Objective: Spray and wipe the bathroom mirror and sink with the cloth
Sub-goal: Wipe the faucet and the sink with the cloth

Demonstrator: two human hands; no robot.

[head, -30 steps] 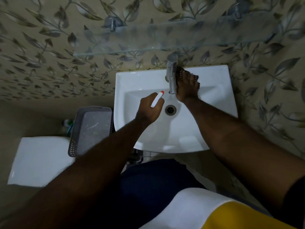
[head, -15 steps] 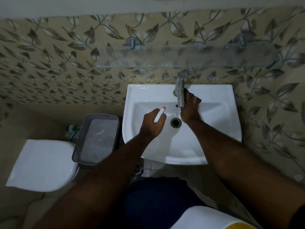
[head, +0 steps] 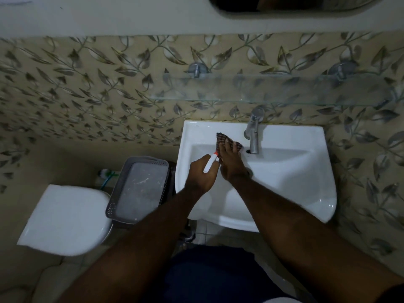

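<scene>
The white sink (head: pixel 295 182) hangs on the leaf-patterned wall, its steel tap (head: pixel 253 132) at the back. My right hand (head: pixel 231 160) presses a dark striped cloth (head: pixel 222 138) flat against the basin's back left slope, left of the tap. My left hand (head: pixel 202 173) hovers over the basin's left side, gripping a white spray bottle (head: pixel 210 164) with a red nozzle tip; most of the bottle is hidden in my fist. The mirror's lower edge (head: pixel 295 5) shows at the top of the frame.
A glass shelf (head: pixel 273 90) on metal brackets juts out above the sink. A grey perforated bin (head: pixel 140 189) stands left of the sink, with a white toilet lid (head: pixel 65 219) further left. Tiled floor lies below.
My right hand slid the cloth from the right of the tap to its left, onto the basin's back left corner. The view tilted up, bringing the mirror's edge into sight.
</scene>
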